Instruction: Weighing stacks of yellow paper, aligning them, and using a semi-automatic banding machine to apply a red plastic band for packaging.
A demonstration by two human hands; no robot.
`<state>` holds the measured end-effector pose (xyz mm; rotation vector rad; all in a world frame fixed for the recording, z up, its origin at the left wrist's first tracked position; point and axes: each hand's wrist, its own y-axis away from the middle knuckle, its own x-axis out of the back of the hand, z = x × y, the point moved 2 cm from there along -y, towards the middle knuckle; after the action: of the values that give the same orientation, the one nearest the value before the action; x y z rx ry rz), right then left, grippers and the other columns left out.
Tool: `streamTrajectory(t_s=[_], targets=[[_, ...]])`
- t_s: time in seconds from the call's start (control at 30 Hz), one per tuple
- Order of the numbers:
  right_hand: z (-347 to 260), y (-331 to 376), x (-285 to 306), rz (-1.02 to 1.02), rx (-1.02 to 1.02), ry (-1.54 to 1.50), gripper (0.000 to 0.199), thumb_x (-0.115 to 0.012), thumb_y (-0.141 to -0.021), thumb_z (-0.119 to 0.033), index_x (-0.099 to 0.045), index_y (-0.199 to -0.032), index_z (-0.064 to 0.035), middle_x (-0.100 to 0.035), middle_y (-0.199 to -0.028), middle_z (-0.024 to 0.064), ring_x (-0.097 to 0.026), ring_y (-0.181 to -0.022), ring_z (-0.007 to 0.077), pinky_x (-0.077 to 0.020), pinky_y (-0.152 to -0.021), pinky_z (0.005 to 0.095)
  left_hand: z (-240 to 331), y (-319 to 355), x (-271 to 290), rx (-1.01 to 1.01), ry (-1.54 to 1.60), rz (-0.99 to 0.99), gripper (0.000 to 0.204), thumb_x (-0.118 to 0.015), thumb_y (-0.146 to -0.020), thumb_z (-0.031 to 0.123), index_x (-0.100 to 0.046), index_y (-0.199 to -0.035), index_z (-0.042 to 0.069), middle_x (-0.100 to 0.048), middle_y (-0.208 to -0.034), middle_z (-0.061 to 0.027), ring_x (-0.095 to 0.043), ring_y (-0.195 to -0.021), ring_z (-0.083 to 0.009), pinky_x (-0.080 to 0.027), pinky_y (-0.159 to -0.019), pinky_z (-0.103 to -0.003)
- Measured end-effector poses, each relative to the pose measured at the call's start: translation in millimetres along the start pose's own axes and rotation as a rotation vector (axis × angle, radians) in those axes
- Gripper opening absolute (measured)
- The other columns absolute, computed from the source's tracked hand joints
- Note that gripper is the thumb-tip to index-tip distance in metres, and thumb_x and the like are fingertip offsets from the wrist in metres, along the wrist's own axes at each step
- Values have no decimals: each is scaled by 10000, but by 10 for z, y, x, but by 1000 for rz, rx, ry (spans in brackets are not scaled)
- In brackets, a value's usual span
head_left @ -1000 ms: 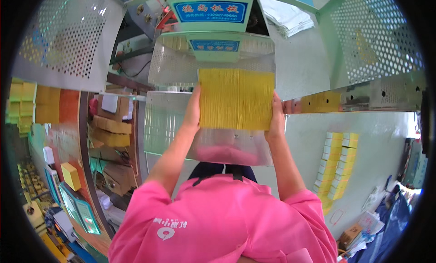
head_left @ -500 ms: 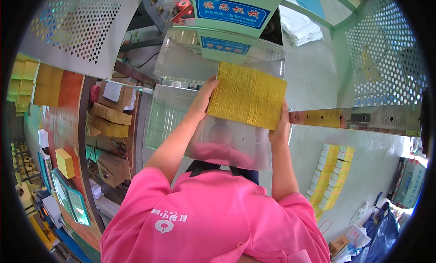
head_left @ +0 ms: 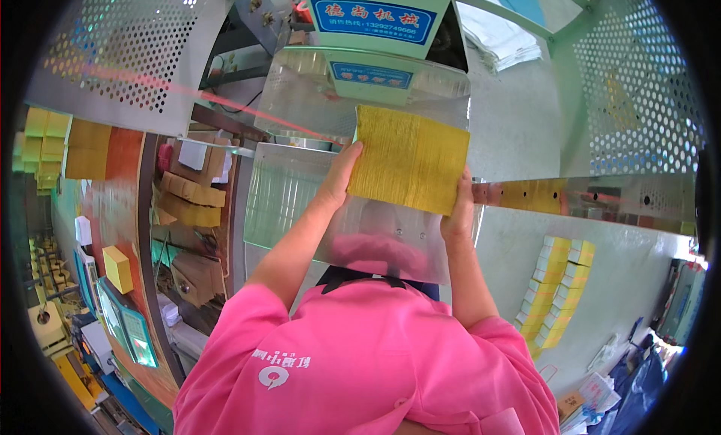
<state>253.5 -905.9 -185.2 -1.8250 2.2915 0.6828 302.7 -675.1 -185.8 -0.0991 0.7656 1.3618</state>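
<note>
Between my two hands is a thick stack of yellow paper (head_left: 411, 161), its upper face marked with fine ridged lines. My left hand (head_left: 345, 168) grips the left edge, and my right hand (head_left: 459, 210) presses on the right edge near its lower corner. Fingers underneath the stack are hidden. It is tilted a little, its right end lower in the picture. Beneath and around it lies a shiny metal plate (head_left: 375, 225) that mirrors my pink shirt. Just beyond stands a clear, glossy guard (head_left: 300, 97) on a pale green machine (head_left: 368, 48).
Perforated metal panels (head_left: 143, 52) (head_left: 638, 82) flank the machine. A metal bar (head_left: 526, 197) runs off to the right. Rows of yellow-and-white bundles (head_left: 556, 292) lie on the floor. On the left, a reddish table (head_left: 124, 210) bears a small yellow block (head_left: 117, 269) and a teal-edged calculator-like device (head_left: 135, 337).
The stack has tilted slightly in my hands, and both hands keep their hold at its sides. A red streak of light now crosses the upper left. The whole view has shifted a little.
</note>
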Motion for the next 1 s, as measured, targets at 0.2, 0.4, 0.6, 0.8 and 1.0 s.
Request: streamTrajectory(t_s=[0.2, 0.4, 0.6, 0.8, 1.0], targets=[[42, 59, 63, 126, -11, 19, 596, -404, -1008, -469, -403, -1456, -76, -429, -1429, 64, -392, -1321, 193, -280, -1107, 338, -95, 4, -14, -17, -77, 38, 518, -520, -981, 401, -446, -1342, 37, -525, -1276, -64, -494, -1165, -136, -385, -996, -295], [24, 41, 54, 200, -90, -83, 561, -475, -996, -441, -437, -1439, -100, -449, -1393, 44, -409, -1298, 177, -316, -1084, 330, -83, -7, -91, -25, -66, 8, 481, -532, -974, 438, -533, -1241, 38, -561, -1185, -45, -506, -1081, -102, -397, -932, -267], [109, -16, 126, 182, -126, -169, 537, -563, -961, -449, -501, -1364, -99, -473, -1329, 17, -425, -1260, 151, -317, -1072, 333, -127, -32, -172, -26, -133, 22, 512, -534, -968, 456, -541, -1249, 28, -564, -1217, -51, -506, -1117, -122, -387, -963, -284], [275, -92, 239, 321, -85, -113, 543, -625, -936, -416, -416, -1338, -116, -387, -1327, 1, -393, -1247, 139, -328, -1063, 351, -182, -19, -217, -8, -137, 44, 559, -520, -966, 480, -528, -1302, 34, -551, -1296, -58, -498, -1183, -149, -371, -1006, -295], [313, -116, 308, 221, -53, -22, 587, -557, -969, -432, -373, -1420, -104, -303, -1425, -1, -342, -1307, 146, -301, -1097, 353, -103, 28, -252, 9, -202, 37, 586, -507, -974, 480, -492, -1361, 40, -539, -1346, -59, -499, -1226, -157, -373, -1036, -306]])
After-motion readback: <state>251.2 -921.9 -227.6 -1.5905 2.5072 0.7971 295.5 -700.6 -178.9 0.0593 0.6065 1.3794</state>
